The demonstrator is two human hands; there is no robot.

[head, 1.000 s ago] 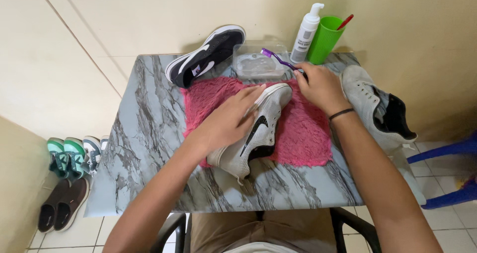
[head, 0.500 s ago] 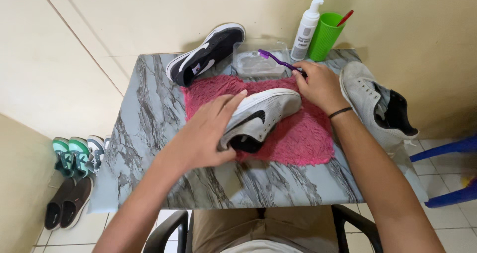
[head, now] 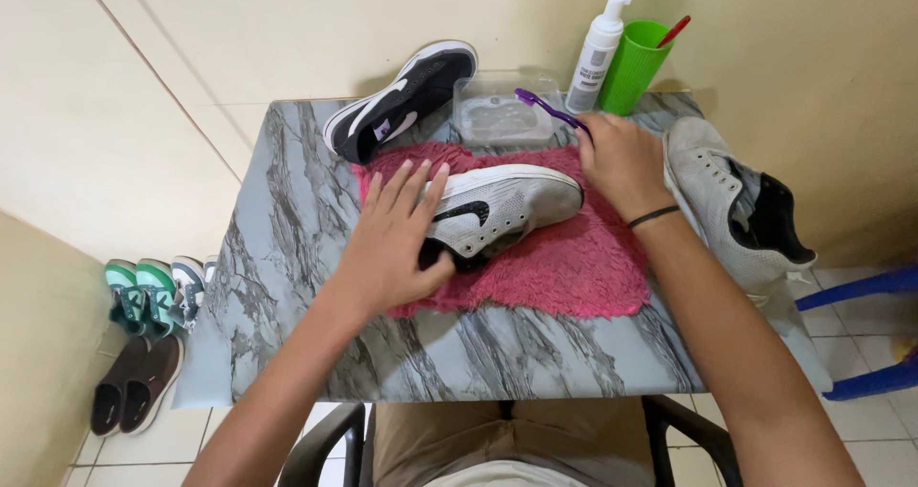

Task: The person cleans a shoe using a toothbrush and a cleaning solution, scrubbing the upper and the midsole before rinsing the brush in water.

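the left hand is resting on the heel end of a grey sneaker, fingers spread flat over its back and the thumb curling under the opening, so it is holding the shoe down rather than closing tight around it. the sneaker is lying on its side on a pink fluffy towel, toe pointing to the right, its white sole edge facing the far side of the table and a black curved mark showing on its side.

the right hand is sitting just past the toe of the sneaker, closed around the handle of a purple toothbrush. the brush head is reaching over the near corner of a clear plastic tub that is standing at the back of the towel. a dark band is circling the right wrist.

the towel is lying in the middle of a marble-patterned table. a black and white sneaker is lying at the back left corner, partly over the edge. a white pump bottle and a green cup with a red-tipped stick in it are standing side by side at the back. a second grey sneaker is lying at the right edge, near the right forearm. more shoes are sitting on the floor to the left.
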